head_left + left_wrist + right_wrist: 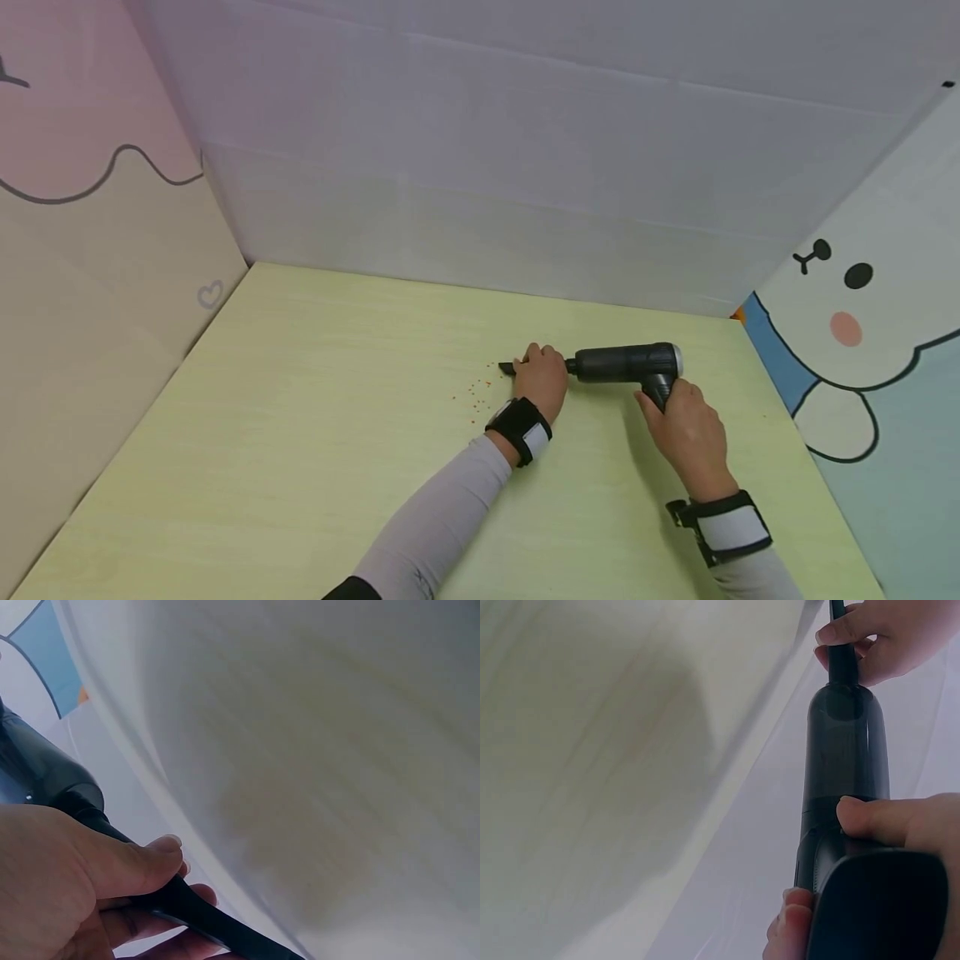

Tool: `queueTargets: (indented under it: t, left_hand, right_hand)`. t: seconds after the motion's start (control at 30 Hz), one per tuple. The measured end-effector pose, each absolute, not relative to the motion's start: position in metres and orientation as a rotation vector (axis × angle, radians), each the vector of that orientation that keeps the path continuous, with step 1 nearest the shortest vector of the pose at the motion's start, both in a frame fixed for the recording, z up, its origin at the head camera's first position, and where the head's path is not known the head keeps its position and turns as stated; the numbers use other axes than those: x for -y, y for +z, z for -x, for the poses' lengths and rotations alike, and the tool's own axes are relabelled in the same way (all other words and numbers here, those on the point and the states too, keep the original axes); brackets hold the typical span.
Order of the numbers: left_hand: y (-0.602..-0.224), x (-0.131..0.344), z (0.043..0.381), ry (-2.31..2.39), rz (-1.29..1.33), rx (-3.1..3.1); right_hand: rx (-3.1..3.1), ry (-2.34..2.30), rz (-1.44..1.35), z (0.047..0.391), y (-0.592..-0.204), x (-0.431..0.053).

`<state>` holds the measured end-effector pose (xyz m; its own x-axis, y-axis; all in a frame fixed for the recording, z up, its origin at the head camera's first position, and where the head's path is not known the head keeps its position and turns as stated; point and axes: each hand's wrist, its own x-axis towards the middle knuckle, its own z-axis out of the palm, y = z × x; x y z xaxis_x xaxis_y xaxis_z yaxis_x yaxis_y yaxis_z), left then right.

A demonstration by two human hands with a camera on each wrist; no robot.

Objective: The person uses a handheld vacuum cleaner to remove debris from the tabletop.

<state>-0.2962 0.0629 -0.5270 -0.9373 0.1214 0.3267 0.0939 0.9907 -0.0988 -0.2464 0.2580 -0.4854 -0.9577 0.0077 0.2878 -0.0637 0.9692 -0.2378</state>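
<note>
A black handheld vacuum cleaner (618,364) is held above the table, its narrow nozzle (507,367) pointing left. My right hand (692,433) grips its handle; in the right wrist view the thumb lies against the body. Farther forward, my left hand (542,382) holds the nozzle tube, and the left wrist view shows thumb and fingers around the black nozzle (225,926). Small orange-red crumbs (480,389) lie scattered on the table just left of the nozzle tip. The left fingers partly hide the tube in the head view.
The pale yellow table (300,433) meets a whitish back panel (480,167). Side panels stand at the left (97,275) and right, the right panel (900,367) printed with a cartoon face. Both wrists wear black straps.
</note>
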Motion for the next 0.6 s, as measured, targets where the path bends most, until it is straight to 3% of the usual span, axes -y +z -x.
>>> queueTargets:
  t: [0.6]
  left_hand:
    - [-0.527, -0.050, 0.301, 0.072, 0.103, 2.837]
  right_hand:
    - [2.822, 0.355, -0.105, 0.257, -0.486, -0.247]
